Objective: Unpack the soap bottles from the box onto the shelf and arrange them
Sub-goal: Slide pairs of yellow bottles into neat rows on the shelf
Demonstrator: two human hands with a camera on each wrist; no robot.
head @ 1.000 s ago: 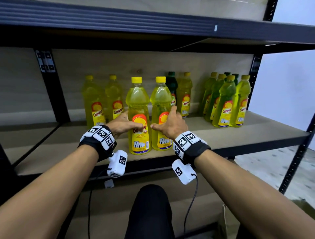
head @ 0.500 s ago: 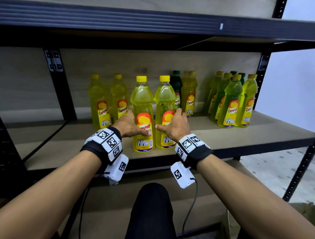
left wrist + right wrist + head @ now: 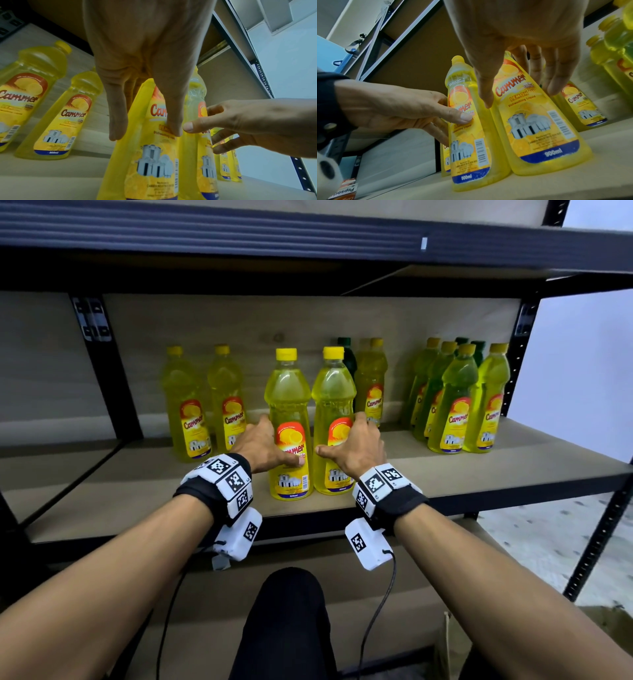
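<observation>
Two yellow soap bottles stand side by side near the front edge of the shelf board [image 3: 137, 494]. My left hand [image 3: 269, 443] grips the left bottle [image 3: 289, 405], thumb across its label and fingers round its left side. My right hand [image 3: 354, 441] grips the right bottle [image 3: 334, 398], thumb at its left front and fingers curled round its right side. The left wrist view shows the left bottle [image 3: 150, 162] under my thumb. In the right wrist view the right bottle [image 3: 536, 121] sits between my thumb and fingers. Both bottles are upright and almost touch.
Two yellow bottles [image 3: 186, 412] stand at the back left, and a yellow bottle [image 3: 371, 388] with a dark green one at the back middle. Several yellow-green bottles [image 3: 459, 405] cluster at the right. The upper shelf beam [image 3: 308, 237] hangs overhead. A brown cardboard edge [image 3: 450, 642] shows at the lower right.
Both hands stay on the same two front bottles, which remain standing on the shelf. My head view has shifted slightly; the bottles now stand closer together.
</observation>
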